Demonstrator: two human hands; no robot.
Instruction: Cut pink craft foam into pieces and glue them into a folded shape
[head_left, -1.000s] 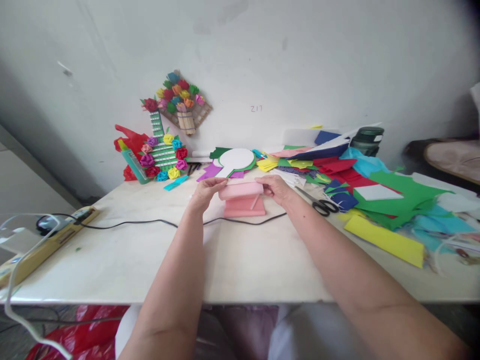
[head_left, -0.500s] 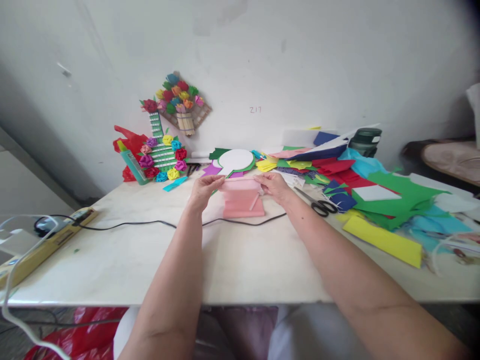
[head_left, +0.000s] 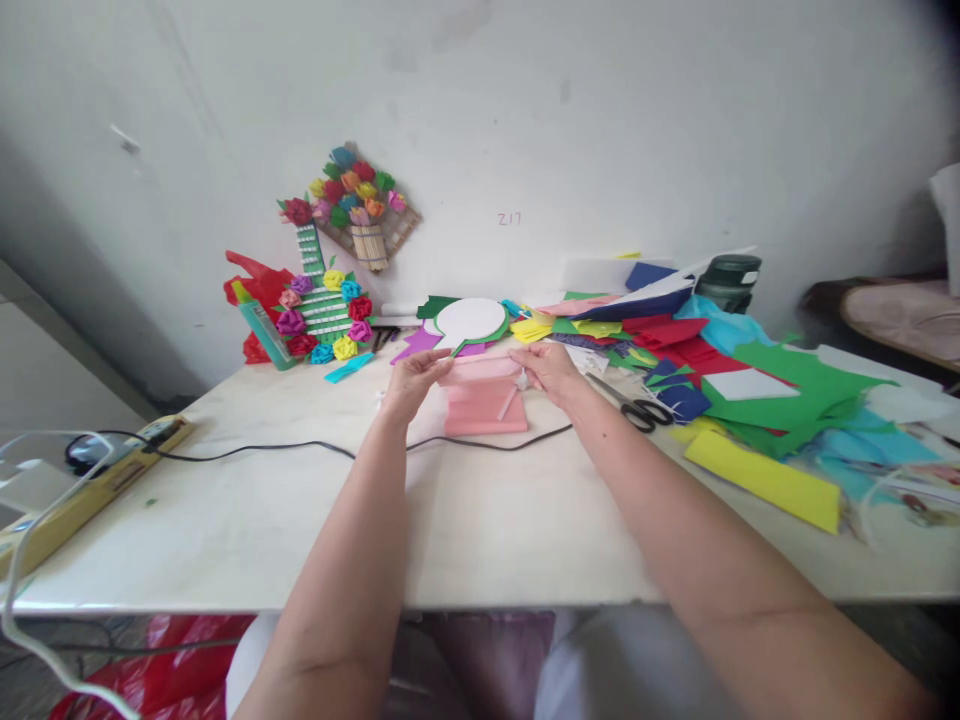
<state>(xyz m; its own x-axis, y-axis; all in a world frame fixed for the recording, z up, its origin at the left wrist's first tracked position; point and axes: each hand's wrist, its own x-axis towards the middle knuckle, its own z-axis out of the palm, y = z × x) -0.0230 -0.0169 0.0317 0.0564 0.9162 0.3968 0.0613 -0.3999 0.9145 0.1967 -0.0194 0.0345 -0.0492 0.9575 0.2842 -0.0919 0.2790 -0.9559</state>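
Note:
My left hand (head_left: 415, 383) pinches the left end of a pale pink strip of paper (head_left: 482, 368). At its other end, the fingers of my right hand (head_left: 550, 369) are closed on the same strip, which spans between the hands just above the table. Beneath and in front of it lies a darker pink sheet of paper (head_left: 484, 412) with a narrow light strip on its right part. Behind the hands rests a white rounded cut-out with a green border (head_left: 471, 319).
A black cable (head_left: 480, 443) crosses the white table. Black-handled scissors (head_left: 641, 412) lie right of my right hand, before a heap of coloured paper (head_left: 787, 385). A glue bottle (head_left: 262, 327) and a flower-decorated guitar shape (head_left: 326, 310) stand back left; a power strip (head_left: 124, 480) lies left.
Both hands keep their hold on the pink strip, which now hangs less far down and looks narrower. The camera view has shifted very slightly.

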